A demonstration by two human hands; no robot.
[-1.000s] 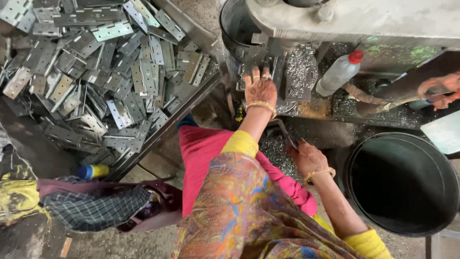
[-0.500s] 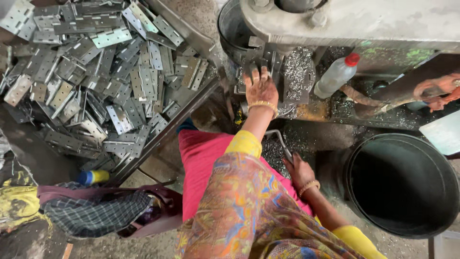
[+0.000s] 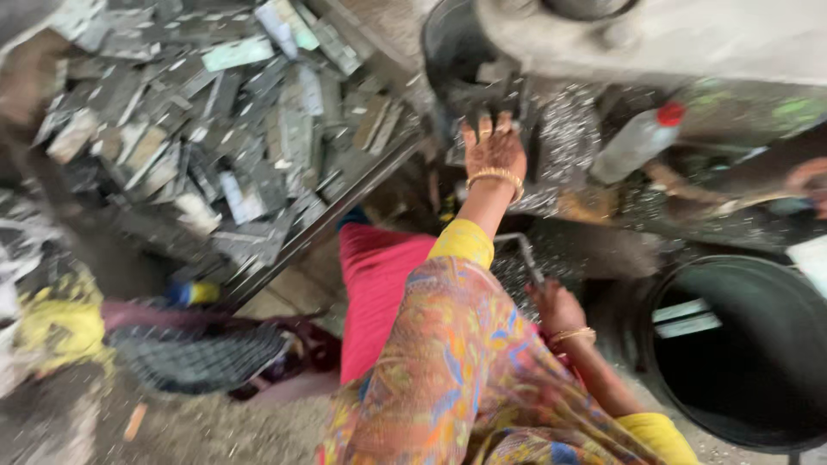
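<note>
The picture is blurred by motion. My left hand [image 3: 491, 151], with a gold bangle at the wrist, reaches forward and lies fingers apart on dark metal parts [image 3: 482, 99] at the base of a grey machine [image 3: 655, 39]. My right hand [image 3: 558, 308], also with a bangle, is close to my lap and closed around the end of a thin bent metal rod [image 3: 522, 250]. Glittering metal shavings [image 3: 556, 142] cover the bed beside my left hand.
A heap of flat grey metal plates [image 3: 215, 129] fills a tray at the left. A black bucket [image 3: 780, 284] with two plates inside stands at the right. A plastic bottle with a red cap [image 3: 637, 142] lies by the machine. Another person's hand [image 3: 810, 181] shows at the far right.
My right hand has drawn back a little toward my lap with the rod. My left hand stays at the machine. The view has swung and turned blurry.
</note>
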